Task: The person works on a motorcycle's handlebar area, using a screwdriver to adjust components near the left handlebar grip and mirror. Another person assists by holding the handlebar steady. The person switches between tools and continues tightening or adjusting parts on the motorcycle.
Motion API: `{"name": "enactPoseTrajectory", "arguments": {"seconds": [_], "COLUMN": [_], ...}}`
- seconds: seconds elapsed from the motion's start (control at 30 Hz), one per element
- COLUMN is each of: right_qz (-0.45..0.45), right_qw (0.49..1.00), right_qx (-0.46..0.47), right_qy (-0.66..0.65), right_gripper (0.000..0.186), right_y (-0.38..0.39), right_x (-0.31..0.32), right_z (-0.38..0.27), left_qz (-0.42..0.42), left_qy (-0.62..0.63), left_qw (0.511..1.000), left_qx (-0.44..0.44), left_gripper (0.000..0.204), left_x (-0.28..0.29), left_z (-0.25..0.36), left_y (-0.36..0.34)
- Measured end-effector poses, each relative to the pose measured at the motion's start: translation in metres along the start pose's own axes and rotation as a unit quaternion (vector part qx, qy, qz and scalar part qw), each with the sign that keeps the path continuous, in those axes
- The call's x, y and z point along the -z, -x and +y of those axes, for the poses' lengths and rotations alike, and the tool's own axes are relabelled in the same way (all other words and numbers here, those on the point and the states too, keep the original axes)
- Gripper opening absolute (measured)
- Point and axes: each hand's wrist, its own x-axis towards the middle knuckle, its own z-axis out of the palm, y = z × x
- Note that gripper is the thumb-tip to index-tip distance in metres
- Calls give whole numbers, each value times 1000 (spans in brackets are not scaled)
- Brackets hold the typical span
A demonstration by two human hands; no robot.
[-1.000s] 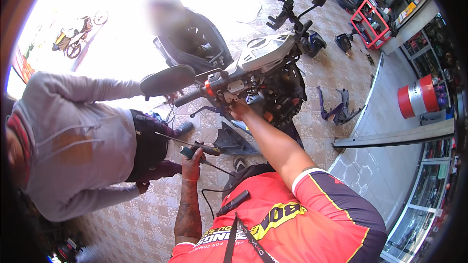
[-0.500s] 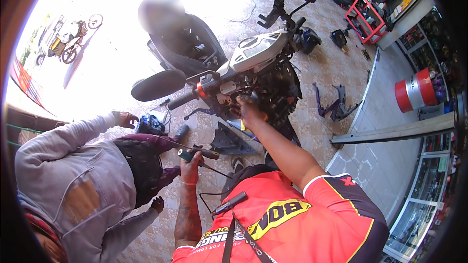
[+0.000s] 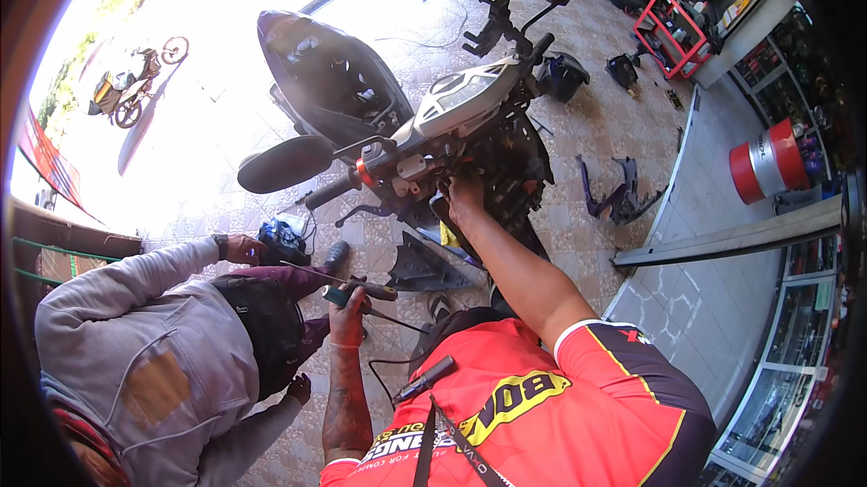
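A partly stripped scooter (image 3: pixel 470 103) stands in front of me, its dark inner parts and wiring exposed below the handlebar. My right hand (image 3: pixel 464 198) reaches into that opening below the brake reservoir (image 3: pixel 412 167); its fingertips are hidden among the parts. Low in front of me, my left hand (image 3: pixel 349 308) is closed round two tools. One is a screwdriver (image 3: pixel 379 291) with a dark handle and a long thin shaft pointing left. The other has a green end (image 3: pixel 335 295) and a dark shaft running right, probably another screwdriver.
A co-worker in a grey hoodie (image 3: pixel 172 342) is close on my left. A dark plastic panel (image 3: pixel 424 263) lies on the tiles below the scooter. Purple fairing pieces (image 3: pixel 623 193), a red tool rack (image 3: pixel 670 33) and a red-white drum (image 3: pixel 768 160) are to the right.
My right hand has moved deeper into the scooter's opening, and its fingers have gone out of sight. My left hand keeps its tools, slightly lower and left in view.
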Motion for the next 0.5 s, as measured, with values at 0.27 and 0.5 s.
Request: {"name": "enactPoseTrajectory", "arguments": {"seconds": [0.27,0.5], "right_qz": [-65,-128], "right_qw": [991,991], "right_qx": [111,26], "right_qy": [33,33], "right_gripper": [7,16], "right_y": [-34,-32], "right_x": [7,17], "right_z": [18,10], "left_qz": [-14,-7], "left_qy": [-1,-13], "left_qw": [1000,1000], "left_qx": [8,6], "left_gripper": [29,32], "left_x": [-10,-14], "left_z": [-2,-1], "left_y": [-7,-2]}}
